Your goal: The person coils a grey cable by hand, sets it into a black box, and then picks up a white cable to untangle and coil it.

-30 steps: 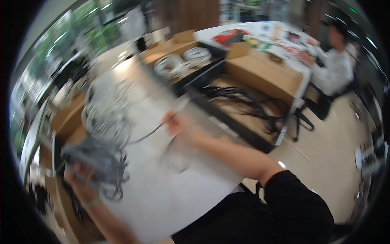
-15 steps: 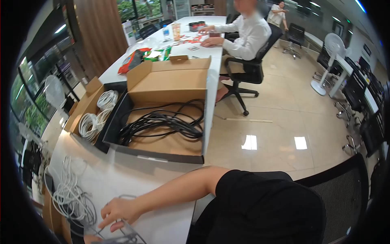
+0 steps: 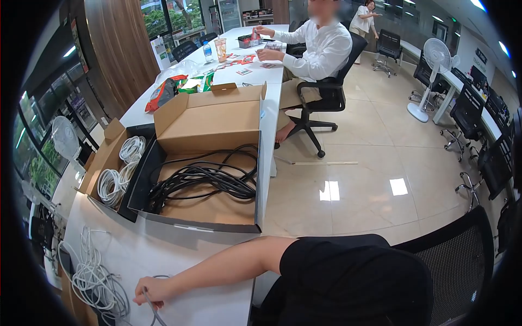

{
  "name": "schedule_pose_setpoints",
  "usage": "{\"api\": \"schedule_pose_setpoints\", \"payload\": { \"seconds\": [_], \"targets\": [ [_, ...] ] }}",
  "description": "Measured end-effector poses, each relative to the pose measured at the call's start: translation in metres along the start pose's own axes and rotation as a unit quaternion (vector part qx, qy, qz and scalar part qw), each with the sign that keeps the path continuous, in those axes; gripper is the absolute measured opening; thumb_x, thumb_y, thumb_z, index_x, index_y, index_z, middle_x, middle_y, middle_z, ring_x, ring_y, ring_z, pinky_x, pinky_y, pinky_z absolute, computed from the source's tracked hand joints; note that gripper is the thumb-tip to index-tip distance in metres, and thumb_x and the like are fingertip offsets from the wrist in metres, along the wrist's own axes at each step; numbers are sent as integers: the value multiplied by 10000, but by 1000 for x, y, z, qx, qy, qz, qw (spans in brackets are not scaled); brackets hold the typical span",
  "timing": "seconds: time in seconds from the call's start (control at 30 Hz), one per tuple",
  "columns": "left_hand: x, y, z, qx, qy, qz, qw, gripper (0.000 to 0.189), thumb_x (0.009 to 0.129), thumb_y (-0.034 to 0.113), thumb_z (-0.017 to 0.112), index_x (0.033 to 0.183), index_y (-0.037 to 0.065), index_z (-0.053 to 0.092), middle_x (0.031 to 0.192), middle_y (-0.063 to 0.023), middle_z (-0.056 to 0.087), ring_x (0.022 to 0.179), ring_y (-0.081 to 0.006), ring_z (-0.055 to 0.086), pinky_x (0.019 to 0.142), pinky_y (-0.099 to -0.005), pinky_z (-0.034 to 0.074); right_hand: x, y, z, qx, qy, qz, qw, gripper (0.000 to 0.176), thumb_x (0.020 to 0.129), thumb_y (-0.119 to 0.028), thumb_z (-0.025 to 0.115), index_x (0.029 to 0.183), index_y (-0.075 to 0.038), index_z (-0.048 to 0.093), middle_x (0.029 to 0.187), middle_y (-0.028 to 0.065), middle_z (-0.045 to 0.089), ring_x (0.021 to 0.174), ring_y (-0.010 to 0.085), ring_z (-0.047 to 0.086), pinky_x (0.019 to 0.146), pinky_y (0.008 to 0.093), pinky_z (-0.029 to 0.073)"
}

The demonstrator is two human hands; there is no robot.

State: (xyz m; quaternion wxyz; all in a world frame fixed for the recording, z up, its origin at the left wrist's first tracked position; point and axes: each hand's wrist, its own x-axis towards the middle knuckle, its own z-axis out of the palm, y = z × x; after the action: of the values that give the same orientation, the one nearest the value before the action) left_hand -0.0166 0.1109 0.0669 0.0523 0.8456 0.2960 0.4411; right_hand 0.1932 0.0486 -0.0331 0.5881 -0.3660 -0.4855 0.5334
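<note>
My right hand (image 3: 151, 292) is closed around a grey cable (image 3: 155, 314) low over the white table, and part of that cable loops out beside the wrist. The cable's lower end runs out of the bottom of the view. My left hand is outside the frame. Left of my right hand lies a loose tangle of white and grey cables (image 3: 92, 274), partly over a box at the table's left edge. Farther up the table, an open cardboard box (image 3: 231, 213) holds a bundle of black cables (image 3: 209, 182). Coiled white cables (image 3: 112, 186) lie in a narrower box beside it.
A person in a white shirt (image 3: 321, 49) sits at the far part of the table, handling small red packets. Snack bags (image 3: 163, 93), a bottle (image 3: 207, 52) and a cup (image 3: 220, 50) stand there. Behind me is a mesh chair (image 3: 454, 261). Another person stands at the back.
My left hand, partly visible at the bottom edge before, has left the view. My right hand has closed more tightly on the grey cable. The view has shifted slightly, and the seated person's hand has risen.
</note>
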Motion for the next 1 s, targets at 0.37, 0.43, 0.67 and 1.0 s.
{"api": "schedule_pose_setpoints", "payload": {
  "seconds": [0.37,0.43,0.67,1.0],
  "targets": [
    [0,-9,-12,53,53,24,997,653,708,267,678,1164,-30,317,1027,-180,454,890,-292,499,780,-387,423,19,-2,-27,274,164,127,939,323,842,-415,461,965,-117,436,454,36,451,320,93,393,310,218,289],
    [1,-10,-16,69,62,35,995,675,704,257,684,1184,-30,306,1051,-186,451,914,-299,499,799,-393,424,22,3,-20,275,153,90,945,292,860,-381,449,975,-115,417,506,57,500,342,107,422,322,227,315],
    [2,-23,-36,146,91,93,981,759,690,223,706,1254,-28,265,1135,-208,444,1001,-322,497,867,-413,427,6,-13,-12,2,189,101,977,368,882,-371,420,1076,-59,395,522,56,502,385,150,480,390,268,393],
    [-14,-63,6,-221,268,-131,928,627,662,123,716,1199,10,411,1079,-155,521,927,-248,548,755,-346,465,-14,-7,10,-376,94,-297,873,348,827,-326,493,982,-14,504,923,129,514,958,289,466,809,393,354]
  ]
}}
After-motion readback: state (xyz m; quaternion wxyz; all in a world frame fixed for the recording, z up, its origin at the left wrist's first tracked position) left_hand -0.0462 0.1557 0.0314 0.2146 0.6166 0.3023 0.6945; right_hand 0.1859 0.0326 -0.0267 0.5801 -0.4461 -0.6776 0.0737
